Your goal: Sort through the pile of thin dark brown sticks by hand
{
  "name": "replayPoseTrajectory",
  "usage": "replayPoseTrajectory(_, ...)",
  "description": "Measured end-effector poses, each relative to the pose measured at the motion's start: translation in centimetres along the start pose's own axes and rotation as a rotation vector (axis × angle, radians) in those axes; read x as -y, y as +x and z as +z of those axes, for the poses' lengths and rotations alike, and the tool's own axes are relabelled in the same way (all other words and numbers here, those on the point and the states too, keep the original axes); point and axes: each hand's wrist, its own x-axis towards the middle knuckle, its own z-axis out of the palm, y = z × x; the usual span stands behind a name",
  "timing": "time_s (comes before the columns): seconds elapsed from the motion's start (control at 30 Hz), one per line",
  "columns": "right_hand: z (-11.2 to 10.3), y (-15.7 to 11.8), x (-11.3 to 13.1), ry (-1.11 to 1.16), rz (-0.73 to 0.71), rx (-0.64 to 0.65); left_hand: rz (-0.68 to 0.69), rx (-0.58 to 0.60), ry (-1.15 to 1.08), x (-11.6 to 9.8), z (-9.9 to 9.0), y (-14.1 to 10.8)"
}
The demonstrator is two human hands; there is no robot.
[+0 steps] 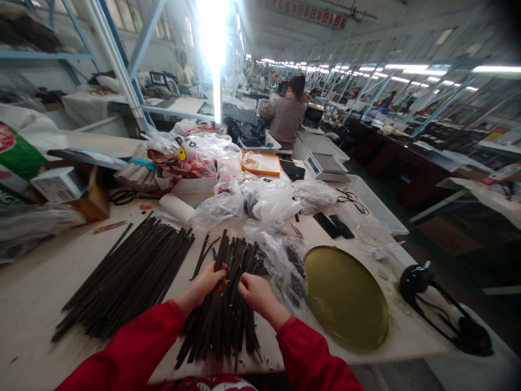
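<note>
My left hand (207, 285) is closed around a dark flat strip (221, 247) that stands up at a slant above its fingers. Close by on the right, my right hand (257, 292) is pinched closed; whatever is between its fingertips is too small or hidden to name. Both hands are over a loose pile of dark narrow strips (238, 331) near the table's front edge. A larger, more evenly laid pile of dark strips (126, 279) lies to the left. Crumpled clear plastic bags (280, 266) with dark contents touch the pile's right side.
A round gold-coloured tray (348, 298) lies on the right, with a black banded object (417, 279) beyond it. Plastic-wrapped bundles (264, 198), an orange-rimmed box (260, 164) and a scale (328, 165) stand farther back. A co-worker (287, 117) sits behind the table.
</note>
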Motion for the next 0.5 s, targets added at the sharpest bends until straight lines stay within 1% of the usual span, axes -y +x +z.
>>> replayPoseTrajectory(0.07,0.5,-0.4,-0.1,0.014,-0.027,0.041,0.009,-0.052,-0.052,-0.4,-0.1,2.3)
replayPoseTrajectory(0.13,1.1,-1.1,-0.2,0.028,-0.001,0.061,0.01,-0.092,-0.052,-0.5,-0.5,4.2)
replayPoseTrajectory(0.2,1.6,-1.9,-0.6,0.07,0.02,0.07,0.009,-0.114,-0.04,-0.5,-1.1,5.1)
replayPoseTrajectory(0.23,1.7,-2.2,-0.9,0.094,0.02,0.072,0.011,-0.117,-0.033,-0.5,-1.5,5.0)
replayPoseTrajectory(0.3,1.7,-2.7,-1.3,0.153,0.006,0.064,0.027,-0.107,-0.016,-0.7,-2.0,3.8)
replayPoseTrajectory(0.37,1.3,-2.9,-1.5,0.284,-0.006,0.019,0.045,-0.069,0.013,-1.0,-2.0,1.5)
replayPoseTrajectory(0.4,0.9,-2.9,-1.4,0.39,0.0,-0.014,0.042,-0.024,0.031,-1.1,-1.8,0.1)
replayPoseTrajectory(0.43,0.5,-2.8,-1.3,0.525,0.015,-0.04,0.025,0.044,0.044,-1.1,-1.4,-1.5)
replayPoseTrajectory(0.5,-0.3,-2.8,-0.7,0.816,0.063,-0.062,-0.036,0.217,0.038,-1.0,-0.4,-4.6)
